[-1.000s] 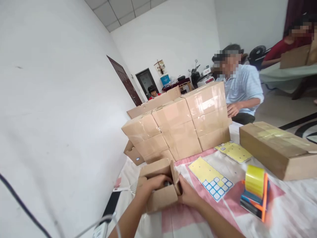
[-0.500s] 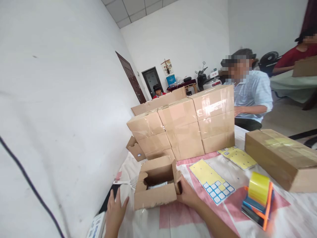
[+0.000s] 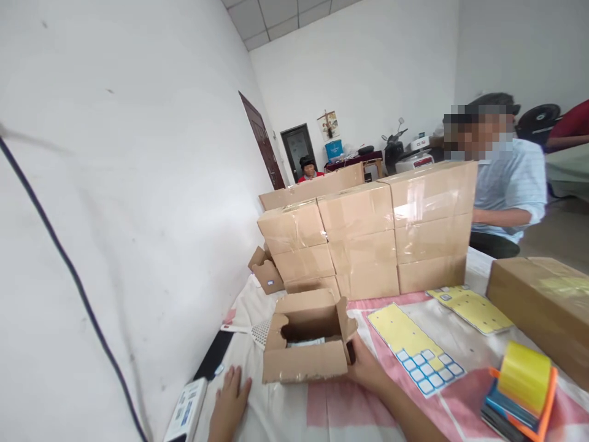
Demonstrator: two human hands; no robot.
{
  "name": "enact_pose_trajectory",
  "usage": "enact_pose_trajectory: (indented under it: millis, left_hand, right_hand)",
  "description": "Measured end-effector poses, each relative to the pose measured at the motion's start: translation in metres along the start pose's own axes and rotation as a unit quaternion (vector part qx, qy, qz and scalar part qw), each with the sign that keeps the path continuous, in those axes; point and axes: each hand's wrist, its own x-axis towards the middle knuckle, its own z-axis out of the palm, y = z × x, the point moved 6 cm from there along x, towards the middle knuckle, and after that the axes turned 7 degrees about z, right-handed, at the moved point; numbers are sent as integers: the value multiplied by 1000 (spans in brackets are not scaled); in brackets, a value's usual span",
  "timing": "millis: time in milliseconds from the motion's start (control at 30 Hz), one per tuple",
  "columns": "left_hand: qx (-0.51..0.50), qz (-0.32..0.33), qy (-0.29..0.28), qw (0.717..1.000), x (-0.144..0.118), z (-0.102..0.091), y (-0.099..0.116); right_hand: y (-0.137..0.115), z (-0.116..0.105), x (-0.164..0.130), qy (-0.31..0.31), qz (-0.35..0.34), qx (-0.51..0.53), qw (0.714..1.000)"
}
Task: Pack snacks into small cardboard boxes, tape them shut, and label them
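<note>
A small open cardboard box [image 3: 304, 367] stands on the cloth in front of me, its flaps raised. Something pale lies inside, too shaded to name. My right hand [image 3: 365, 367] grips the box at its right side, with the fingertips partly hidden behind the torn edge. To the left of the box, my left hand [image 3: 230, 396] rests on the cloth, fingers extended and holding nothing. Beyond that hand lies a white slotted spatula [image 3: 257, 331], its perforated end close to the box. A white carton with blue print [image 3: 188, 412] is beside my left wrist.
Stacked taped cartons [image 3: 363, 239] form a wall behind the box. At right are yellow sticker sheets [image 3: 409, 331], a yellow roll on an orange tape dispenser [image 3: 524, 380] and a larger carton [image 3: 543, 307]. A person in a light blue shirt [image 3: 506, 178] sits beyond.
My left hand has come down onto the cloth from slightly above it. My right hand stays on the box. The whole view has shifted, so things appear farther right.
</note>
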Motion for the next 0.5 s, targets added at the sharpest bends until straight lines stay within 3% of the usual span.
enact_pose_trajectory:
  millis: [100,267,500]
  left_hand:
    - [-12,-12,23,1000,-2,-8,2]
    - [-8,-106,70,992,2,-17,-18]
    - [-34,-84,29,995,14,-9,-13]
  right_hand:
    - [4,2,2,-26,4,4,1000]
    - [12,2,6,-42,22,-31,998]
    - [21,0,5,-50,33,-51,997]
